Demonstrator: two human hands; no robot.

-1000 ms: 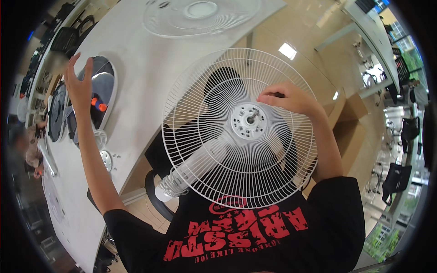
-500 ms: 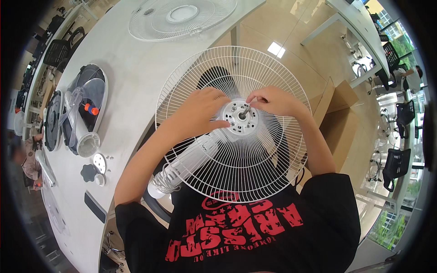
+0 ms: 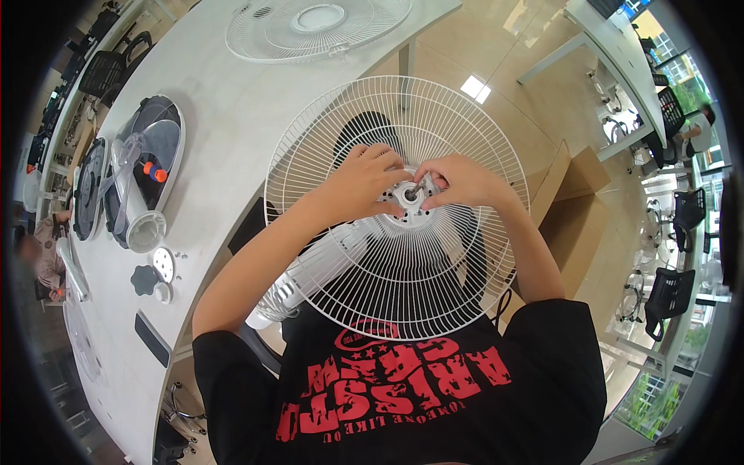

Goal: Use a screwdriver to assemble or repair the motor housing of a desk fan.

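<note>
A round white wire fan guard [image 3: 403,298] sits over my lap, facing up. At its middle shows the white fan hub [image 3: 408,213], with a metal shaft [image 3: 412,193] standing out of it. My left hand [image 3: 363,186] bends its fingers and thumb around the hub's left side. From the right, my right hand [image 3: 459,183] grips the hub's edge, its thumb close to the shaft. Under the guard, the white fan body [image 3: 329,260] slants toward the lower left. The fingers partly hide the hub's rim.
On the white table [image 3: 209,163] at left lie another wire guard [image 3: 356,37], dark oval base parts [image 3: 167,128], a clear fan blade [image 3: 128,159], a white tube [image 3: 145,229], a dark knob [image 3: 144,280] and a phone [image 3: 153,339]. An open cardboard box [image 3: 570,232] stands at right.
My right hand has come down and inward onto the hub, its thumb now beside the shaft. My left hand has moved slightly right, and its fingers reach further over the hub.
</note>
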